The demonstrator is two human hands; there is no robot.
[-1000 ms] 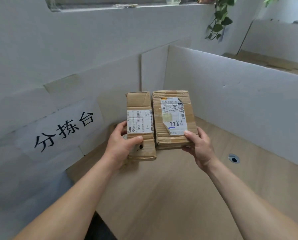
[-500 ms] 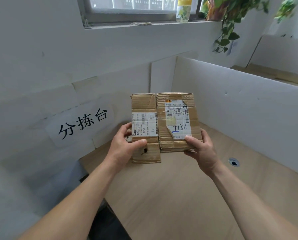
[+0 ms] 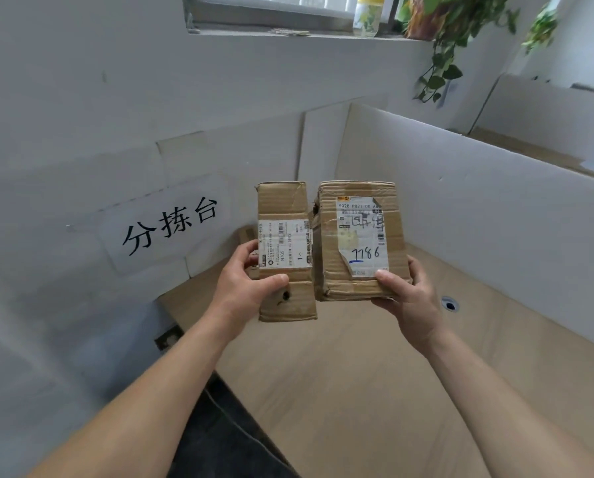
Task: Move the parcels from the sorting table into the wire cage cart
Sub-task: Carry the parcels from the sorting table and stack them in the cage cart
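Two brown cardboard parcels are held side by side above the wooden sorting table [image 3: 375, 374]. My left hand [image 3: 244, 288] grips the narrow parcel [image 3: 283, 205] near its lower end, thumb across the front below its white label. My right hand [image 3: 407, 298] grips the wider parcel [image 3: 357, 236] at its bottom right corner, thumb on the torn white label marked 7786. The two parcels stand almost upright with a thin gap between them. The wire cage cart is not in view.
White partition boards [image 3: 478, 208] wall the table on the back and right. A paper sign with black characters [image 3: 168, 225] hangs on the left board. A round cable hole [image 3: 449, 305] sits in the tabletop. A windowsill with a bottle [image 3: 368, 15] and trailing plant [image 3: 440, 46] runs above.
Both hands have lifted the parcels a little higher off the table, and a thin gap has opened between them. My view has tilted upward, showing more of the window and plant.
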